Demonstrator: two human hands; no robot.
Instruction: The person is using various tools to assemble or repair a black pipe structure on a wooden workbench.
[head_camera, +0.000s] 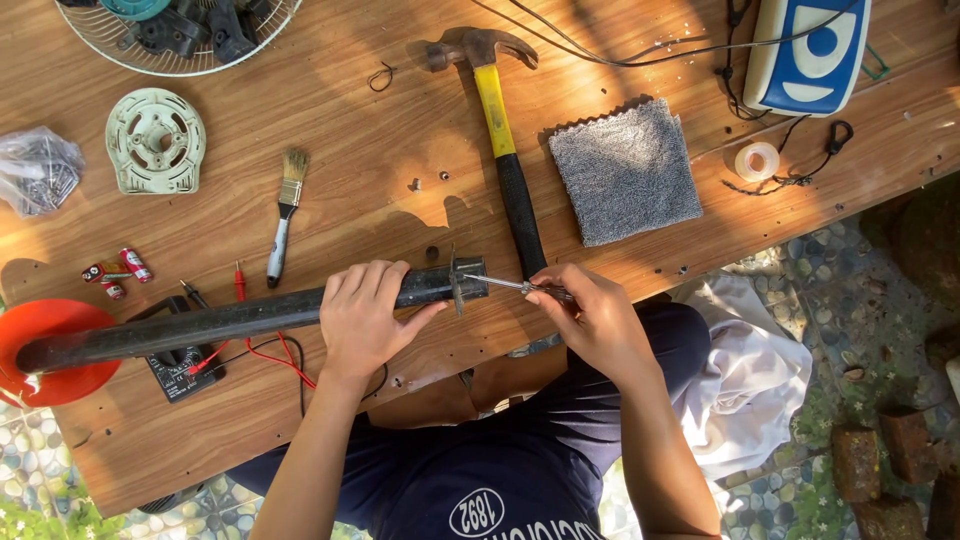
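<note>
1. Two hands work one long black plastic tube (230, 322) lying across the wooden counter (380, 130): left hand (365, 318) is clamped around it.
2. Right hand (590, 315) pinches a slim metal screwdriver (500, 285) at the tube's end; next move likely needs steady turning.

Both forearms enter from the bottom edge of the head view, bare from the elbow down, and converge toward the centre. The left hand (365, 315) lies palm down with the wrist nearly straight. Its fingers (352, 282) are curled forward and over, lying side by side, while the thumb extends to the right (clearly apart from the fingers). The grip is wrapped and closed.

The right hand (592, 318) sits level with the left, a short gap between them. Its wrist is bent inward, knuckles up. The fingertips (545, 290) are pinched together with the thumb, pointing left toward the other hand. The right forearm rises steeply from the lower right.
</note>
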